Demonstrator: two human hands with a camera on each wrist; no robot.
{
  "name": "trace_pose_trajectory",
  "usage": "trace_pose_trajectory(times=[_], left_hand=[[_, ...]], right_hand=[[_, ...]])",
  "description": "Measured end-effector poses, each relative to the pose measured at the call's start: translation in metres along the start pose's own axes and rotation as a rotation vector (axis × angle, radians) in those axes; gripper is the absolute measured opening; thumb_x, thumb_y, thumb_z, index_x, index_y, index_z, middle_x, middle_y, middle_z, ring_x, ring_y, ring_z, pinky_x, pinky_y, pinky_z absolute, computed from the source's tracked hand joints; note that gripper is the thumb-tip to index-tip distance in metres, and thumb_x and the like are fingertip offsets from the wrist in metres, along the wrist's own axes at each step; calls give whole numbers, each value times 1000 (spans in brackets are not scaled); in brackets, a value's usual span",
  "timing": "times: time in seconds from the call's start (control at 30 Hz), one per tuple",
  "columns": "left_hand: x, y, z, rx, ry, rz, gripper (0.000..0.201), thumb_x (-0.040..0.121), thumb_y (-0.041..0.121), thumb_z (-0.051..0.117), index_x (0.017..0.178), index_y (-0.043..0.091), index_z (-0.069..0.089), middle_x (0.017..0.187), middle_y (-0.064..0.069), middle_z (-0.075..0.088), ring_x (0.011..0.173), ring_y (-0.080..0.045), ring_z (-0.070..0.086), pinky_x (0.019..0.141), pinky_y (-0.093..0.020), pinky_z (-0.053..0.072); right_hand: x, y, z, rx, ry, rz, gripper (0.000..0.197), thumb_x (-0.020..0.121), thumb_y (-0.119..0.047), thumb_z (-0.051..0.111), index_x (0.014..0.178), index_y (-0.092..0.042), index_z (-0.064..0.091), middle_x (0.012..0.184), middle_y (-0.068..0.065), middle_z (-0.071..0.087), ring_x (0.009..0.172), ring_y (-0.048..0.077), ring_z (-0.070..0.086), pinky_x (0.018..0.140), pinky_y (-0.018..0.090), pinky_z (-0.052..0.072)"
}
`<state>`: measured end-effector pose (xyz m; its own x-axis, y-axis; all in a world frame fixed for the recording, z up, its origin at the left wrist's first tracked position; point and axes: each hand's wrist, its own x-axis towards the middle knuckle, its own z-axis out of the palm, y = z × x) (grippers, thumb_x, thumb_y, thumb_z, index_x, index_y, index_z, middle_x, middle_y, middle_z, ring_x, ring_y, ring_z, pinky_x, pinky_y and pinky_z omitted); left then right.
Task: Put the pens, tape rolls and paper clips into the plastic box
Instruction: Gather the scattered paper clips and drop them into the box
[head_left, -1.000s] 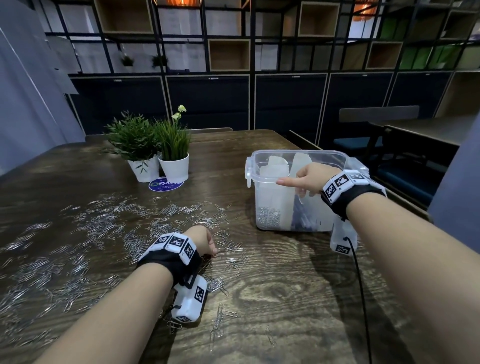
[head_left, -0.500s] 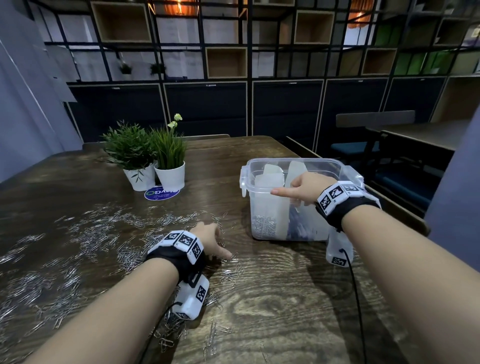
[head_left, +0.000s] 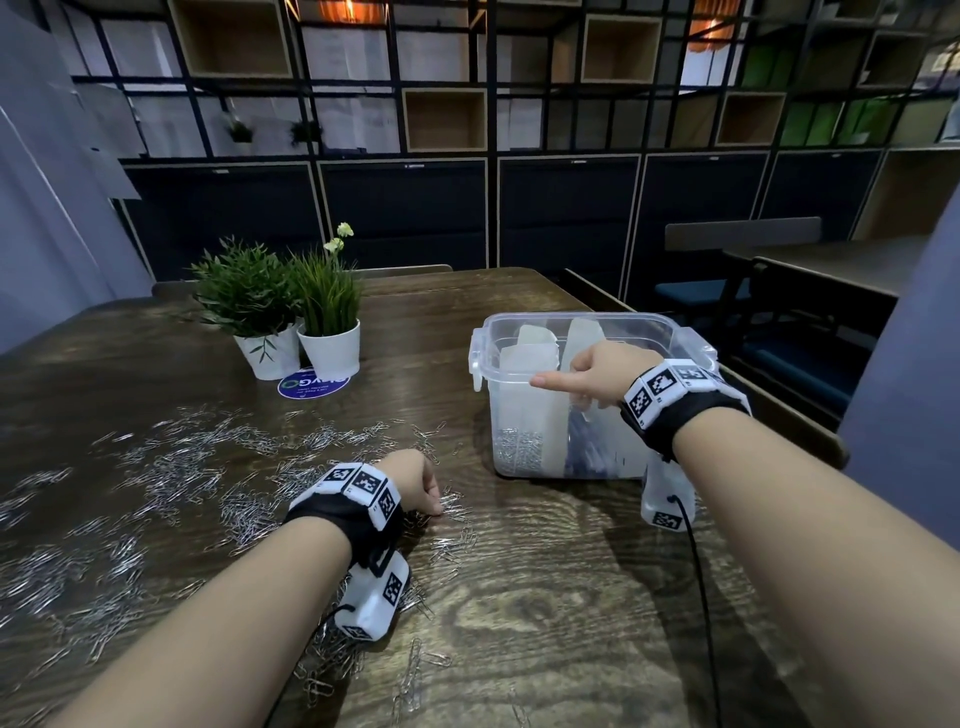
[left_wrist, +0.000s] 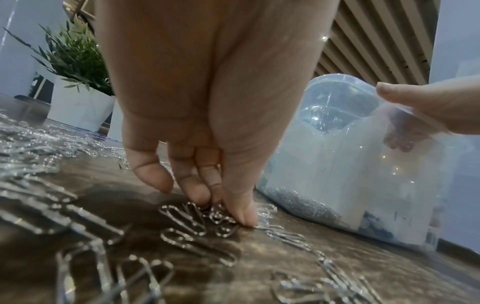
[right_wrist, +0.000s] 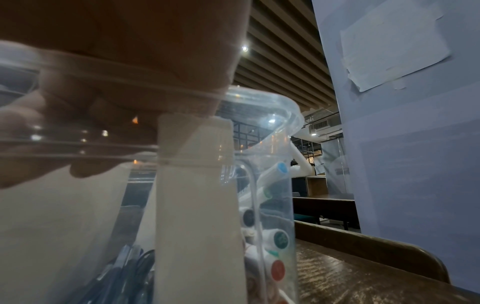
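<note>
Left hand (left_wrist: 207, 115), fingers pointing down: we are seeing its thumb and fingertips (left_wrist: 240, 214) pinching together on a few clips (left_wrist: 197, 218) lying on the tabletop (head_left: 545, 597), just in front of the box (head_left: 587, 452). In the head view this hand (head_left: 415, 480) is sitting at the near edge of a wide scatter of clips (head_left: 171, 467) covering the left half of the tabletop.

Right hand (head_left: 597, 369): we are seeing it gripping the near rim of the box, forefinger lying straight along the rim and pointing left, the other fingers curling down inside the wall. The right wrist view is showing those curled fingers (right_wrist: 85, 115) through the clear plastic (right_wrist: 270, 115).

Box: it is standing upright and lidless on the right of the tabletop, with white dividers (head_left: 530, 358) rising inside it. A heap of clips (head_left: 519, 449) is lying in its left compartment; dark items, too blurred to name, are filling the middle one. Pens (right_wrist: 279, 238) with coloured caps are leaning in the right compartment.

Two potted plants (head_left: 291, 306) are standing beyond the clips, at the far left.
</note>
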<state>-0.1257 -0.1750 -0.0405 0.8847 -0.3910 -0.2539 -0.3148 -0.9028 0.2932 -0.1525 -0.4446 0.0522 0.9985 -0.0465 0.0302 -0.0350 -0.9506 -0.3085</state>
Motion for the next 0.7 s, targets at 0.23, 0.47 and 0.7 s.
trace_pose_trajectory(times=[0.23,0.47,0.7], left_hand=[[-7,-2,-27,-103,172,42,12,83,23,73,82,11,71,86,1,70,80,-9,62,69,-16,45],[-15,22,-96,-261,596,155,13,85,25,70,75,19,64,72,10,59,68,-6,53,62,-19,42],[12,72,-99,-351,659,227,10,81,33,71,72,32,67,78,17,64,86,-9,61,79,-31,48]], right_hand=[[0,1,0,5,4,-11,83,62,-94,42,76,-16,67,78,0,73,79,18,69,80,32,53],[5,3,1,57,-17,-32,89,58,-94,46,81,-12,72,78,-1,75,80,18,70,83,33,53],[1,0,-1,60,-24,-26,79,67,-86,52,82,-11,72,79,-1,74,79,17,68,76,28,52]])
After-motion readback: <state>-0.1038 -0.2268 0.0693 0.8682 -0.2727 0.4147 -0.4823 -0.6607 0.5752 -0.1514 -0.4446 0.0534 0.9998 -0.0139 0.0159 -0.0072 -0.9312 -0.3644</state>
